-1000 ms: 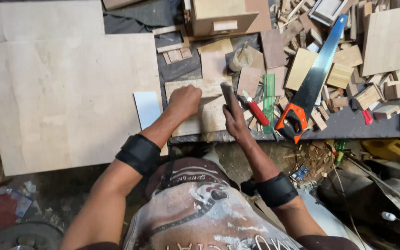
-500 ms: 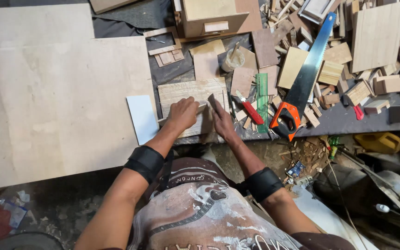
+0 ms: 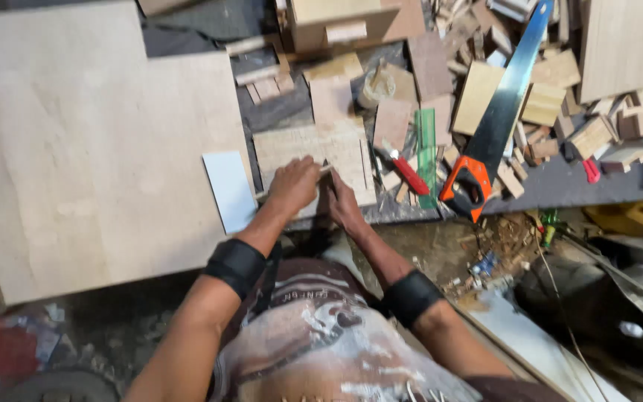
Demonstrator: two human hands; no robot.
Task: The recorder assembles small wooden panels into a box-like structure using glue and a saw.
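Both hands down on the small wooden board [image 3: 314, 152] at the bench's [image 3: 560, 186] front edge.
Left hand [image 3: 294, 184] has its fingers clenched around a thin stick [image 3: 321, 170]; right hand [image 3: 344, 202] presses flat, fingers released. Red-handled tool [image 3: 405, 170] and handsaw [image 3: 496, 119] lie just right.

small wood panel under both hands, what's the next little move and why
Probably press the right hand flat to steady the small wood panel, then draw the thin stick held in the left hand along it. Both hands sit at the panel's near edge, close to the bench edge, and the panel lies loose among offcuts, with a red-handled tool and handsaw untouched to the right.
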